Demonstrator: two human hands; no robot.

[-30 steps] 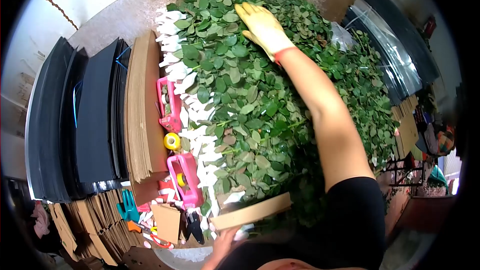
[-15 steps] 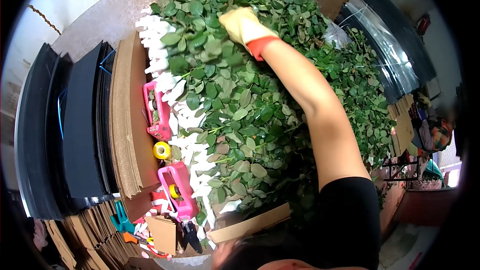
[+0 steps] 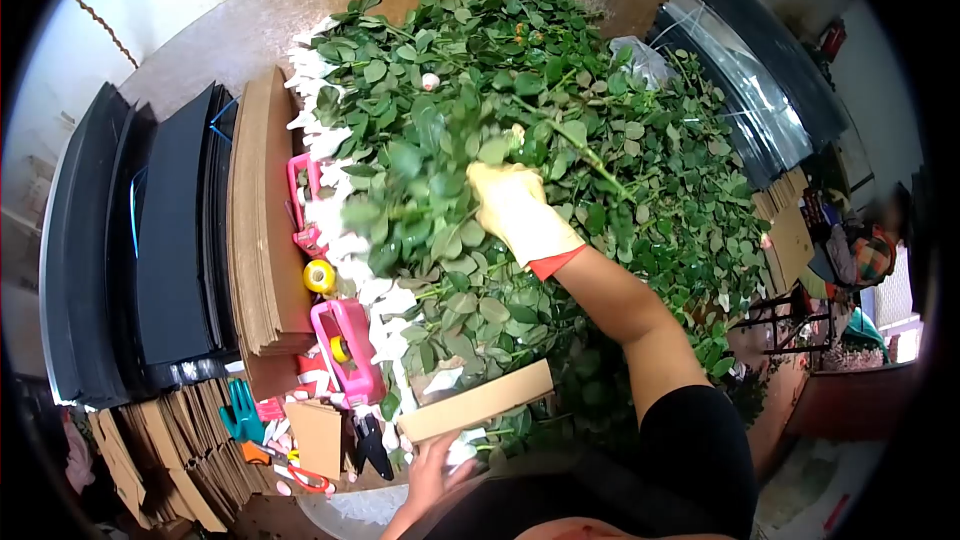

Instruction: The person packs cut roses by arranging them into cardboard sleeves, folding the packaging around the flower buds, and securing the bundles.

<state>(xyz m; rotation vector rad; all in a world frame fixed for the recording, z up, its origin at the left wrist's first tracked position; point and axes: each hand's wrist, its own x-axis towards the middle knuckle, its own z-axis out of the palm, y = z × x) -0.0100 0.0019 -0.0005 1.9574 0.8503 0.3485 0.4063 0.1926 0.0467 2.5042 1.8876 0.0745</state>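
My right hand (image 3: 515, 205), in a pale yellow glove with a red cuff, is closed around leafy rose stems (image 3: 410, 195) over the middle of a large green pile (image 3: 640, 140). Their leaves are blurred and their lower ends are lost among the foliage. Bare and low in the frame, my left hand (image 3: 432, 475) has its fingers apart beside a white-covered rose head (image 3: 463, 450), apparently touching it. Just above that hand is a folded cardboard strip (image 3: 475, 402). White-covered rose heads (image 3: 392, 325) line the left edge of the pile.
Two pink tape dispensers (image 3: 347, 350) and a yellow tape roll (image 3: 319, 277) lie left of the roses. Cardboard sheets (image 3: 270, 230) and black panels (image 3: 180, 240) stand further left. Red-handled scissors (image 3: 308, 480) and a teal glove (image 3: 241, 412) are at lower left.
My right hand has come down from the back of the pile toward me, drawing leafy stems with it. More of my left hand now shows, beside the white-covered rose head.
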